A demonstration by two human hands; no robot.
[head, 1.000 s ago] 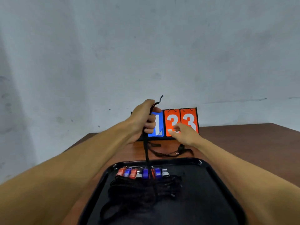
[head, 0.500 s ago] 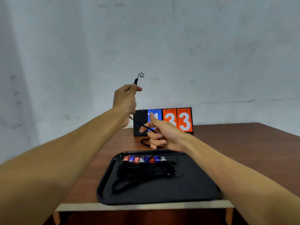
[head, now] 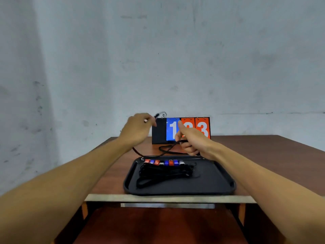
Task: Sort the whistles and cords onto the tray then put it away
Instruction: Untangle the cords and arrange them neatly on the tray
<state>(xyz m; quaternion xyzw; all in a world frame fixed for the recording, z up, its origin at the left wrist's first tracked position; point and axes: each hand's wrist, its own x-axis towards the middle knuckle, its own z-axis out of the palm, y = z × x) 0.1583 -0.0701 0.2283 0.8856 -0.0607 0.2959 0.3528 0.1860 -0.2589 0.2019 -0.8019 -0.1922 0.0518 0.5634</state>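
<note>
A black tray (head: 216, 182) lies at the table's near edge. Along its far side stands a row of several red, blue and silver whistles (head: 163, 162), with a pile of black cords (head: 163, 173) in front of them. My left hand (head: 139, 128) pinches one end of a loose black cord (head: 167, 149); its metal clip (head: 161, 115) sticks out above the fingers. My right hand (head: 189, 139) grips the same cord lower down, just behind the tray. The cord's slack loops on the table between the hands.
A flip scoreboard (head: 182, 130) with blue and orange number cards stands at the back of the wooden table (head: 263, 155), against a grey wall. The table's front edge (head: 168, 198) lies just below the tray.
My left hand has dropped from high above the scoreboard to its top edge, still pinching the cord's end. My right hand holds the cord in about the same place. The view has pulled back.
</note>
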